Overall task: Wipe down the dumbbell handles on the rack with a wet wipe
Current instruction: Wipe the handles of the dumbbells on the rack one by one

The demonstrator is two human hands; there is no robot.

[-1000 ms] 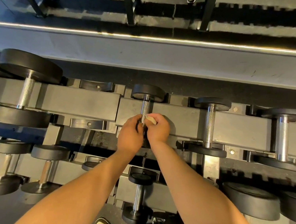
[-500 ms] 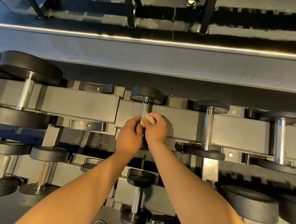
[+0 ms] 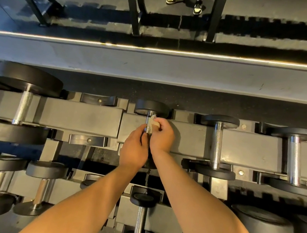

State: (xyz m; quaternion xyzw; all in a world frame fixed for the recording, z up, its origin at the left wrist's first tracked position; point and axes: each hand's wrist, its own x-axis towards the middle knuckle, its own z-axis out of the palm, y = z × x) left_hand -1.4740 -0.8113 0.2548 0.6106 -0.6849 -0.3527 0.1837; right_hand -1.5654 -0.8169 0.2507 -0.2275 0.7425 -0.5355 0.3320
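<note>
On the upper tier of the rack (image 3: 80,117): large dumbbell (image 3: 23,105), far left; small dumbbell handle (image 3: 147,129), centre, its near end gripped by the left hand (image 3: 133,150); wet wipe (image 3: 153,122), pinched against it by the right hand (image 3: 163,136); two mid-size dumbbells (image 3: 216,145), right.

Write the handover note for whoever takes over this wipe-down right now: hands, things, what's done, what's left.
Right hand pinches the wet wipe against the far part of the small dumbbell's handle, top row, middle of the rack.
Left hand sits at that handle's near end; its grip is hidden.
Done: this handle is mid-wipe; nothing shows which others are clean.
Left: finish it, then do the neighbouring handles and the lower row.
</note>
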